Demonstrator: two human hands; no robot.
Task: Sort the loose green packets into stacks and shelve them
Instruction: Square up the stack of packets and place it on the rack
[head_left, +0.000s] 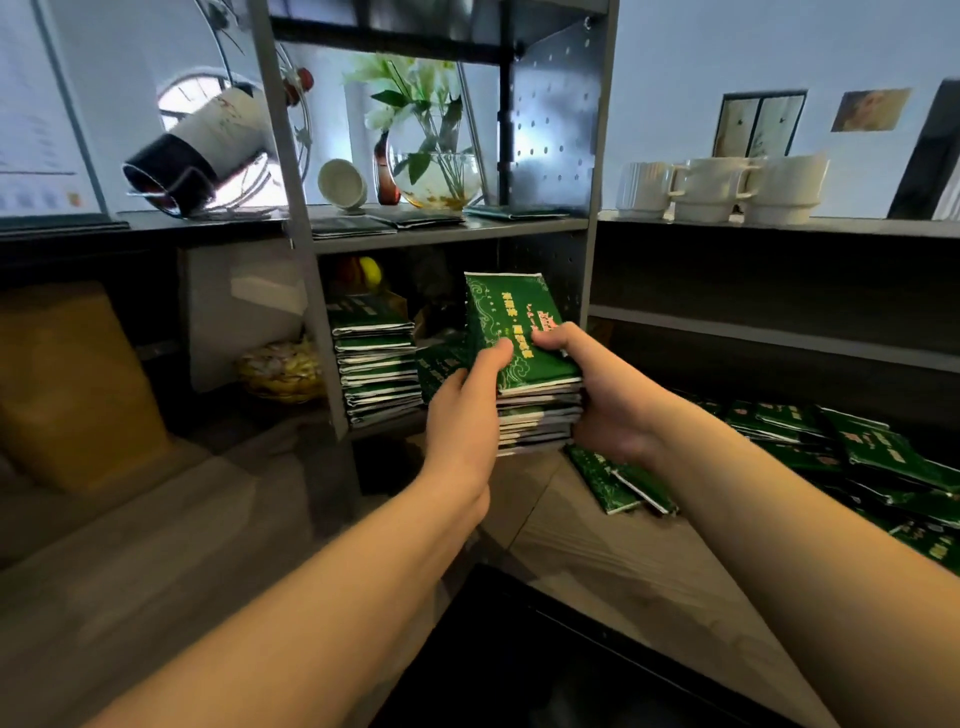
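Green packets in a thick stack (524, 364) are gripped by both hands in front of the grey shelf unit (452, 231): left hand (465, 410) and right hand (597, 395) each lay a thumb on top, their fingers hidden beneath. Another stack (376, 374) sits shelved; loose packets (857, 457) run off-frame right. Print illegible.

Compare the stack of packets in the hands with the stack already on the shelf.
The held stack is gripped between the left hand and right hand; the shelved stack rests untouched in the shelf compartment. The held stack's top packet tilts up, its printed face showing; the shelved stack lies flat and dimmer. Both are green packets with pale edges.
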